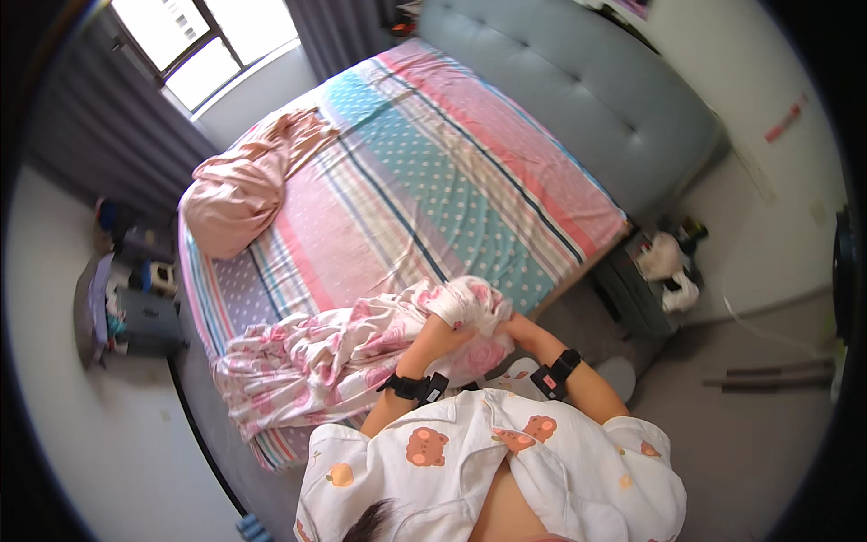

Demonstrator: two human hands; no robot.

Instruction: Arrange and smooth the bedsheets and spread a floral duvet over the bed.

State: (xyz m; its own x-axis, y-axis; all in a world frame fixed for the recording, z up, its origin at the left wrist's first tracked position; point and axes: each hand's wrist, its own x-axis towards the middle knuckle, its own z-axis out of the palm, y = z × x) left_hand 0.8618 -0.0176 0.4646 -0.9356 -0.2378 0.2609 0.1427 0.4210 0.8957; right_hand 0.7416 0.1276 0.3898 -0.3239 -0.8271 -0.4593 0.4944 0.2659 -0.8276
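Note:
A white bed cloth with pink roses, perhaps a duvet cover, lies in a long rumpled heap along the near side of the bed. Its right end is bunched up right before my body. My left hand grips this bunch from the left, fingers partly hidden by the folds. From the other side my right hand holds the same bunch, its fingertips buried in the fabric. A striped and dotted sheet covers the mattress. Toward the window, a crumpled plain pink cloth rests on it.
A padded grey-blue headboard stands at the bed's far right. Beside it, a dark nightstand carries a white bag and other items. Grey curtains flank the window. Boxes and a grey case stand at the left wall.

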